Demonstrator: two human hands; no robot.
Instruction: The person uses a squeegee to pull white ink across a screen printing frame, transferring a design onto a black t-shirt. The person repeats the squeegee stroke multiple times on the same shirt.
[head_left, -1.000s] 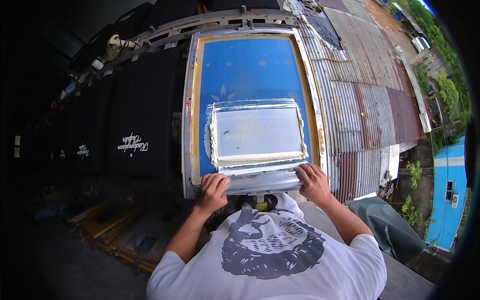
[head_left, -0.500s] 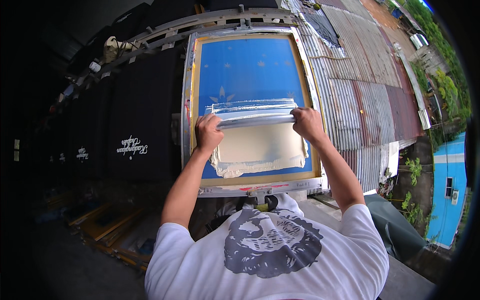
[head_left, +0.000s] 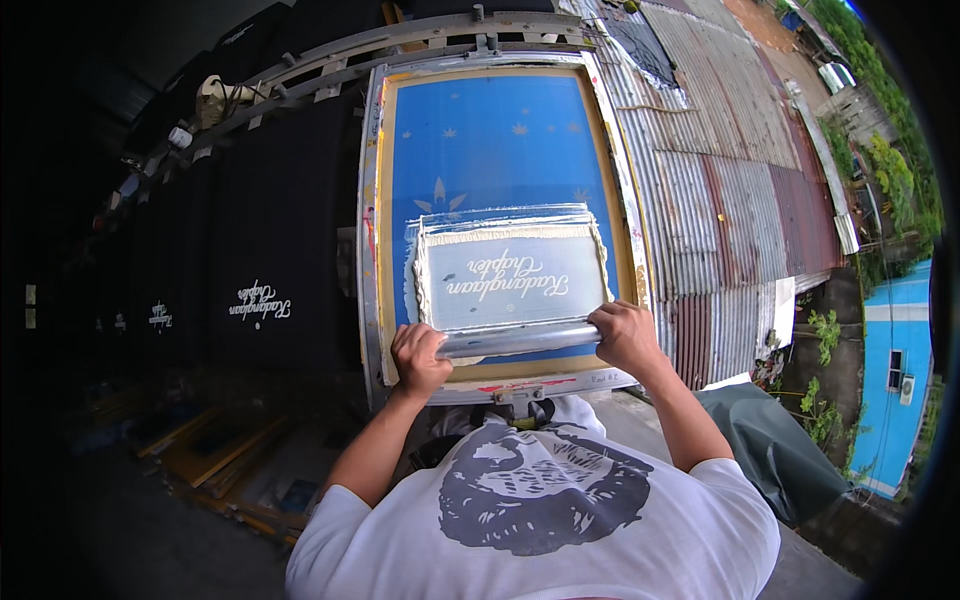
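Both fists grip a metal-handled squeegee [head_left: 518, 340], my left hand [head_left: 420, 358] at its left end and my right hand [head_left: 627, 336] at its right end. It lies across the near part of a blue printing screen [head_left: 485, 140] in a metal frame [head_left: 369, 215]. Behind the squeegee a scraped rectangle shows pale script lettering [head_left: 520, 275]. Cream-white ink [head_left: 412, 285] forms thick ridges along its sides and far edge. Some ink shows beside my left hand; the squeegee's blade is hidden under the handle.
Black printed fabric panels [head_left: 265, 230] line the left, below a metal rail [head_left: 420, 35]. Wooden-edged frames [head_left: 205, 445] lie at lower left. Corrugated roofing [head_left: 720, 140] spreads on the right, with a dark green sheet [head_left: 765, 450] near my right elbow.
Both hands have drawn the squeegee toward me, from mid-screen to near the front edge. The ink patch that lay before it is swept back, and the lettering now shows.
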